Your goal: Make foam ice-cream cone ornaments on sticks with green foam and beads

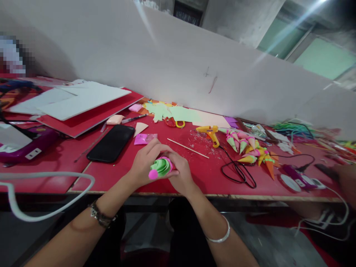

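Far L, a purple plastic box w/ a white panel (41, 142) is sitting on the red tabletop (108, 174), a stack of white and red sheets (86, 97) lying just behind. Next along, a flat black smartphone (111, 144) is resting there; nr it, a small bright-pink packet (141, 139) is lying just beyond the hands. Now centre: the person's L hand (145, 160) is gripping a rolled green paper piece w/ pink edging (162, 167), fingers closed round it, a round pink ball (152, 174) showing at its end. The R hand (182, 170) is clasping it too, fingers curled, so the roll's sitting b/w both, nr the table's front edge. Further R, a thin pale stick (189, 148) is lying flat; a yellow glue gun (213, 135) is resting beside piled multicoloured paper cones (251, 150). Far R, another person's blurred hand (347, 180) is showing.
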Available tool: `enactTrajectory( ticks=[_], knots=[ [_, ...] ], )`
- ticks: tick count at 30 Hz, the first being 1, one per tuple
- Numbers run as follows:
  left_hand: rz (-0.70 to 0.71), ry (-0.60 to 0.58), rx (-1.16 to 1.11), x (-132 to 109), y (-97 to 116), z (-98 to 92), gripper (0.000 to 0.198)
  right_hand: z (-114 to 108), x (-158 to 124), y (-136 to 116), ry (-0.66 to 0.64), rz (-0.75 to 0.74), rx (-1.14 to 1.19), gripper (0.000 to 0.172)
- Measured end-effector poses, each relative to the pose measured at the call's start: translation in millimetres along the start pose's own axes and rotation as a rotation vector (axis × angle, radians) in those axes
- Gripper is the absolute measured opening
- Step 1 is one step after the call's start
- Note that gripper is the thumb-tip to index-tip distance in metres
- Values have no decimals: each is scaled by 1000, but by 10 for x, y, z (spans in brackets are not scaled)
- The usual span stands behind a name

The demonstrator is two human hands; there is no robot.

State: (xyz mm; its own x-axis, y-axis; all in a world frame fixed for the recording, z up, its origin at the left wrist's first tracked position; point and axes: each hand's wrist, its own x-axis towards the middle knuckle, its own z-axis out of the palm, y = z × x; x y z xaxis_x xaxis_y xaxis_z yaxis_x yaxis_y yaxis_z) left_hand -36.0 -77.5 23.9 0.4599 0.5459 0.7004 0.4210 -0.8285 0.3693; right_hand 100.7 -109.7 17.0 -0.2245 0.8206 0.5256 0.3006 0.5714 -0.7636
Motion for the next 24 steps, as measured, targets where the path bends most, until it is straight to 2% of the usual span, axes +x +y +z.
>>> enactTrajectory(
  ticks=[5, 9, 12, 16, 19, 24],
  knots=[
    [64, 64, -29, 7, 13, -24, 35, 11, -19, -3, -15, 58, -96, 31],
    [164, 17, 9, 15, 46, -21, 23, 18, -10, 69, -45, 69, -6, 24],
    [210, -45, 45, 24, 73, -18, 30, 17, 11, 103, -13, -17, -48, 15],
    [153, -25, 76, 25, 69, -22, 46, 26, 15, 83, 70, 18, -200, 14],
    [92, 30, 57, 17, 55, -14, 52, 72, -9, 86, 92, 13, -198, 17],
    [51, 35, 29, 35, 91, 10, 31, 160, -13, 144, 51, 9, -160, 10]
  ],
)
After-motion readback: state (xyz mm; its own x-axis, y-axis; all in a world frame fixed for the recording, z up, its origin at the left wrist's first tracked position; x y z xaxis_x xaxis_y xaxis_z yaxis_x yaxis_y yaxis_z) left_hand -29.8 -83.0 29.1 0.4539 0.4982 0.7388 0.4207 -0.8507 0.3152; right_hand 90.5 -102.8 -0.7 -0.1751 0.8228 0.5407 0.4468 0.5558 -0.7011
